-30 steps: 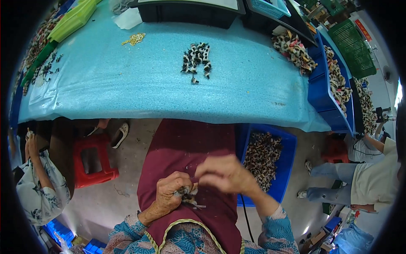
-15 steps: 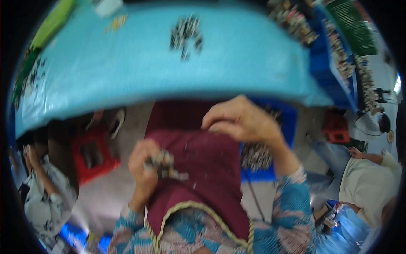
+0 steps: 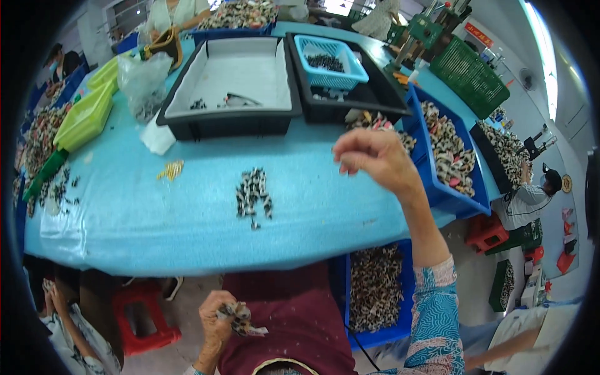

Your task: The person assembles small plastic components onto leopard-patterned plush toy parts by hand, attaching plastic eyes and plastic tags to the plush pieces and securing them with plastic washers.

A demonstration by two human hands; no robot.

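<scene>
My left hand (image 3: 212, 322) is closed round a bunch of small patterned pieces (image 3: 237, 317) that look like cloth, held above the dark red apron (image 3: 294, 331) on my lap. Out over the blue-covered table (image 3: 187, 219), my right hand (image 3: 378, 159) has its thumb and fingers bent together; anything between the fingertips is too small to make out. Beyond that hand is a heap of patterned pieces (image 3: 372, 120). To its left, a small pile of black-and-white pieces (image 3: 253, 192) lies on the table, with some little yellow pieces (image 3: 170, 170) farther left.
Across the table stand a black tray with a white lining (image 3: 244, 69) and another black tray holding a light-blue basket (image 3: 340, 78). A blue crate (image 3: 447, 156) of patterned pieces is at the right, another blue crate (image 3: 378, 294) below the table edge. A red stool (image 3: 140, 319) stands at the left.
The view has tilted up, showing more of the table. My right hand has moved from above my lap forward over the table. My left hand still grips its bunch near the lap.
</scene>
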